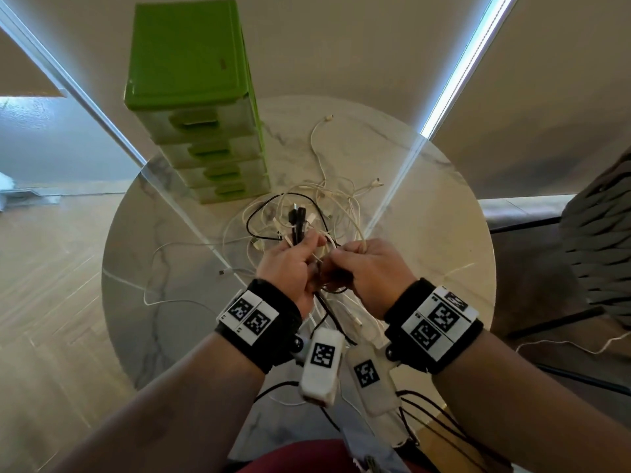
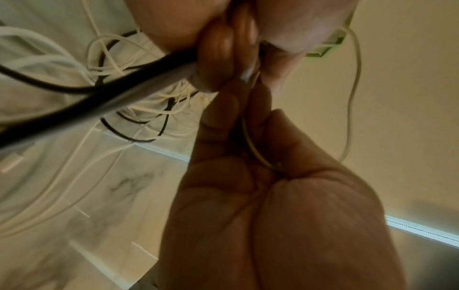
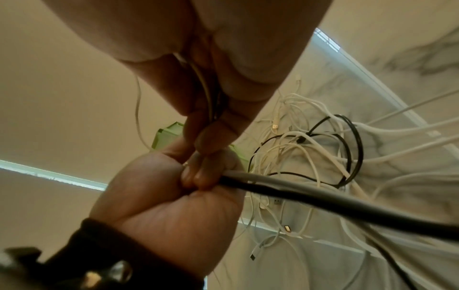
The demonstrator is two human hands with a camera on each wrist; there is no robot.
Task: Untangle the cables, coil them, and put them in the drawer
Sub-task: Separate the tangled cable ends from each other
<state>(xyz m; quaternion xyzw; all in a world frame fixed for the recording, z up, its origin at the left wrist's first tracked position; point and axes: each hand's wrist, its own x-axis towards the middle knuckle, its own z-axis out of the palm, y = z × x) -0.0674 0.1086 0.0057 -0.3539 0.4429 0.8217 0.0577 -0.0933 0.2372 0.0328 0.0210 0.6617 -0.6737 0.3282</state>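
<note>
Both hands are up over the round table (image 1: 444, 213), left hand (image 1: 290, 268) and right hand (image 1: 372, 271) each with fingers clenched around strands of the cables (image 1: 307, 213). Rest of that tangle sprawls on the marble just in front of the green drawer unit (image 1: 191, 80), drawers all closed.

left hand (image 1: 290, 268), right hand (image 1: 372, 274), both fisted, touching

The hands hide where the cables (image 1: 317, 213) cross. The thick black cable (image 3: 347, 204) is blurry and runs off the picture. The plugs (image 1: 377, 181) look too small to tell.
</note>
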